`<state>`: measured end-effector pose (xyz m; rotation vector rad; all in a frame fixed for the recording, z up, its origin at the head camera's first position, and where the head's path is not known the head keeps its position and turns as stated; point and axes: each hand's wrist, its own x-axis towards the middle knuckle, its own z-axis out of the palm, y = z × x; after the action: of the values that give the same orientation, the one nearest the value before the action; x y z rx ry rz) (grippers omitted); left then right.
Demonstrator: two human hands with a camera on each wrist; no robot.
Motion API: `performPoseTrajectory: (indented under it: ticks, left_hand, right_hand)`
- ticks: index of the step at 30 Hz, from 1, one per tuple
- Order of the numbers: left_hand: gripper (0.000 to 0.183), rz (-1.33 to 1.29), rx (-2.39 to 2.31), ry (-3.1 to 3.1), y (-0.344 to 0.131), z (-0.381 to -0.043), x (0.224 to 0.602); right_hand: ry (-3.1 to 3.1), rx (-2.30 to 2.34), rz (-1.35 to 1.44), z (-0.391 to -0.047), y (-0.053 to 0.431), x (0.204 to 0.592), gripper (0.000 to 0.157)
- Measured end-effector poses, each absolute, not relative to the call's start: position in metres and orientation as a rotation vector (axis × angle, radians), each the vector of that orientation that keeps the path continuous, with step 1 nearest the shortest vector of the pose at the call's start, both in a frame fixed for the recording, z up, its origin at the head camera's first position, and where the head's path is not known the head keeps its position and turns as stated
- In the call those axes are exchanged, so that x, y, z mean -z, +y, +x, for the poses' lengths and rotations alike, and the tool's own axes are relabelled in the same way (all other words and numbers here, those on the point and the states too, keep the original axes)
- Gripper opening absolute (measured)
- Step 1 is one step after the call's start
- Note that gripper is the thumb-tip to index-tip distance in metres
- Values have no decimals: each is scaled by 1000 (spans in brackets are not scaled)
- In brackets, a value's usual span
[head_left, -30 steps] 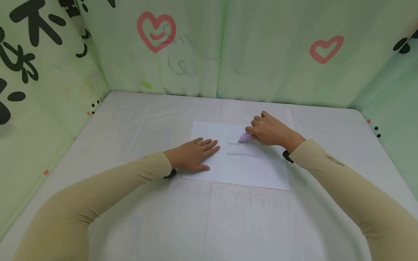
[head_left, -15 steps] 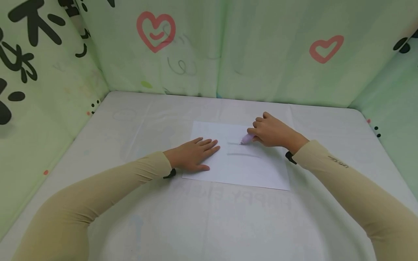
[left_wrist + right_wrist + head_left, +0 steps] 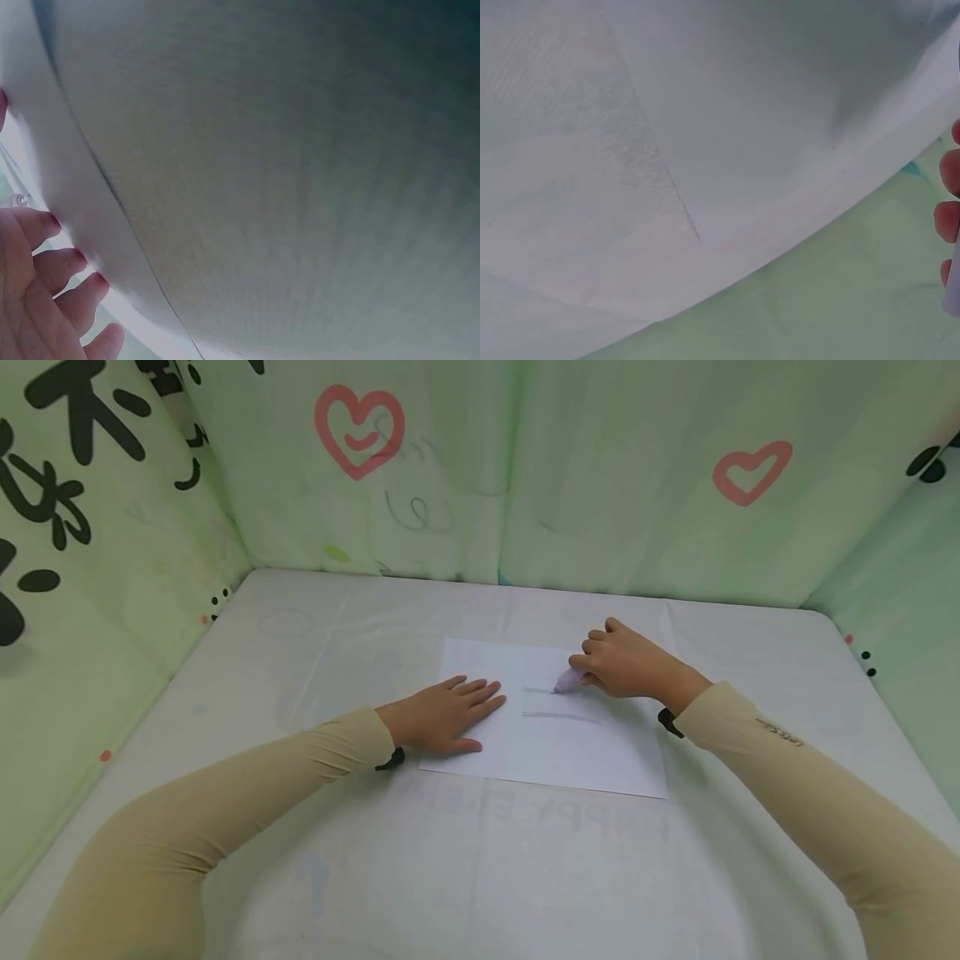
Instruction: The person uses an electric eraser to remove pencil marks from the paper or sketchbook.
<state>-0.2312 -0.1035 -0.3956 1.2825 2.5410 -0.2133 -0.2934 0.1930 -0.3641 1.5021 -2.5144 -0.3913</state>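
Note:
A white sheet of paper (image 3: 480, 660) lies on the table, with two faint grey lines (image 3: 558, 716) on it. The left hand (image 3: 446, 714) rests flat on its left part, fingers straight and spread; in the left wrist view those fingers (image 3: 67, 262) show at the lower left. Over the upper right of the sheet, the right hand (image 3: 626, 660) grips a light purple pen (image 3: 572, 678), its tip down at the paper by the upper line. The right wrist view catches only fingertips (image 3: 949, 221) and the blunt end of the pen (image 3: 952, 289) at its right edge.
A white cloth with faint print covers the table (image 3: 337, 877). Pale green curtains (image 3: 600, 485) with red hearts and black characters stand around its back and sides. A dark band (image 3: 670, 722) sits at the right wrist, another dark piece (image 3: 392, 760) at the left.
Over the last second the right hand and pen have shifted slightly right and toward the person, with the tip staying near the upper line. The left hand keeps its place on the paper.

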Motion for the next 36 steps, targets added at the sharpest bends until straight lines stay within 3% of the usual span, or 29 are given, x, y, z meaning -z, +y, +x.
performPoseTrajectory:
  ticks: [36]
  left_hand:
    - [73,1287,205,2552,-105,-232,397]
  right_hand:
    - [-2497,395,1499,-296,187,363,17]
